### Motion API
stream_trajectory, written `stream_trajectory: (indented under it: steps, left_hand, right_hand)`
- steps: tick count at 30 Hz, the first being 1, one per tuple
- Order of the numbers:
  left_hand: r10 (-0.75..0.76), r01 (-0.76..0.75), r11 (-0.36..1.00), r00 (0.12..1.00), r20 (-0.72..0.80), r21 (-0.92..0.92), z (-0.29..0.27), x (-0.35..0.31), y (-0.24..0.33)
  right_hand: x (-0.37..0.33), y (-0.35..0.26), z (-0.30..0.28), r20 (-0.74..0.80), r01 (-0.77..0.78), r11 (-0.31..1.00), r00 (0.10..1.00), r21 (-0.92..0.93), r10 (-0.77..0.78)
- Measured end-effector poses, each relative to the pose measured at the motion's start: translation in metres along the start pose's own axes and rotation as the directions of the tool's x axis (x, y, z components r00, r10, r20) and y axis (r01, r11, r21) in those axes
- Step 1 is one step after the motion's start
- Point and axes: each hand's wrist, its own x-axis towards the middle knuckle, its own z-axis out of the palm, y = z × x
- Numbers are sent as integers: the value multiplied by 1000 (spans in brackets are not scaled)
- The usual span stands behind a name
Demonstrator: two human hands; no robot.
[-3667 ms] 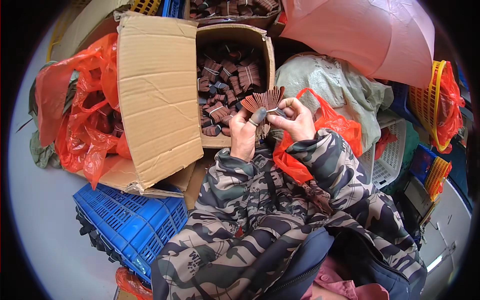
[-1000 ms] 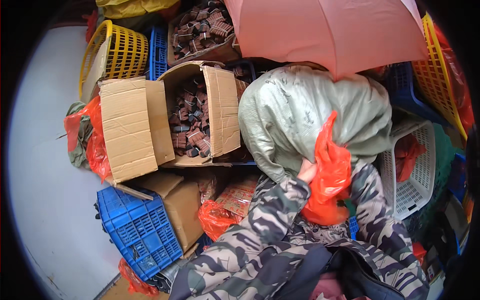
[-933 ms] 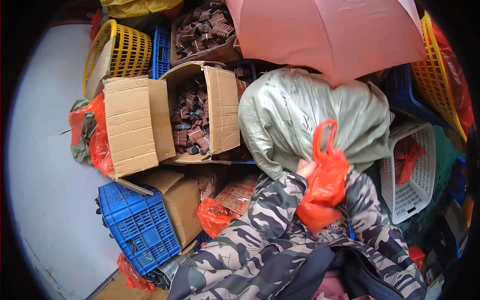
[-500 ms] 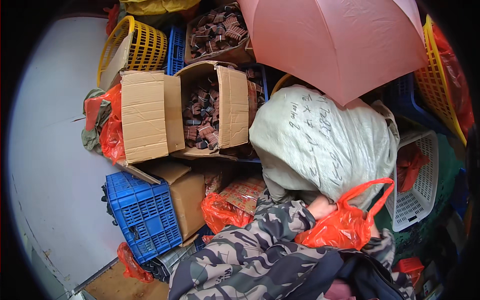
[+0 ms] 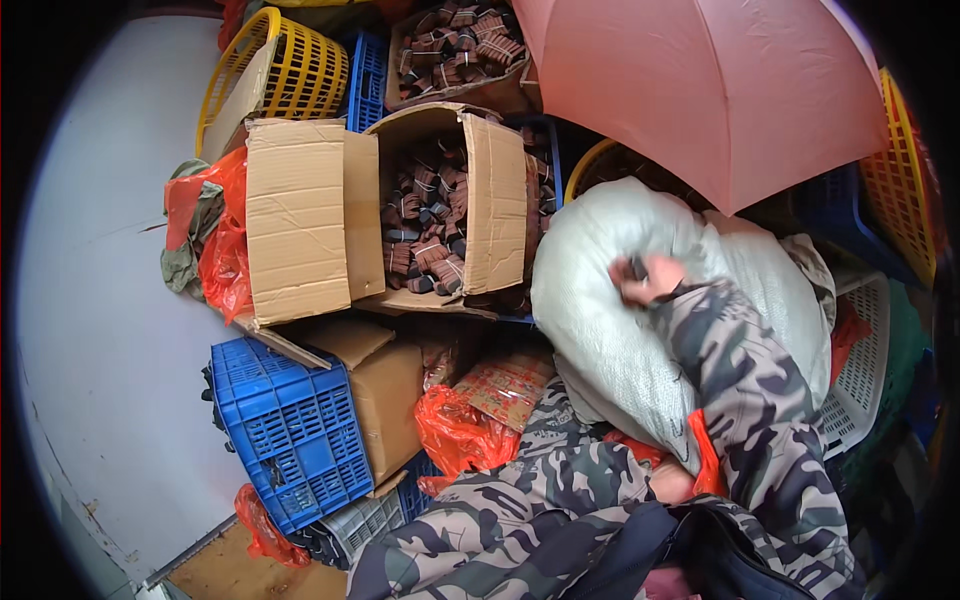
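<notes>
A big white woven sack bulges at the right of the middle. Over its top is my right hand, blurred, its fingers curled round a small dark thing too smeared to name. The camouflage sleeve of that arm lies across the sack. Low down, my left hand shows only in part beside the sack's lower edge; its fingers are hidden. Next to it a red plastic bag shows as a strip, most of it covered by the sack and my right sleeve.
An opened cardboard box holds bundled brown and dark gloves, and another box of them stands behind. Blue crates, yellow baskets and a white basket stand around. A pink umbrella overhangs the far right.
My right hand has come up from behind the red bag onto the sack. The red bag has dropped mostly from sight, and the sack's written side has turned away. The view has shifted slightly.
</notes>
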Motion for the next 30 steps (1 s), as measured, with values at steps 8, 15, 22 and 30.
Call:
stream_trajectory:
  steps: [8, 15, 22, 30]
  left_hand:
    - [-8, 8, 1000, 1000, -21, 7, -37, -2, 1]
    - [38, -42, 935, 999, -20, -351, -149, -16, 17]
    - [-166, 332, 936, 704, -691, 114, -306, 33, -176]
    - [-431, 476, 844, 876, -216, 247, -218, 208, -353]
  right_hand:
    - [-18, 61, 57, 231, -129, 923, 947, -362, 223]
    - [-1, 81, 39, 223, -92, 928, 958, -362, 182]
    - [24, 112, 76, 187, -71, 952, 974, -296, 130]
    - [50, 143, 63, 215, -126, 977, 973, 173, 88]
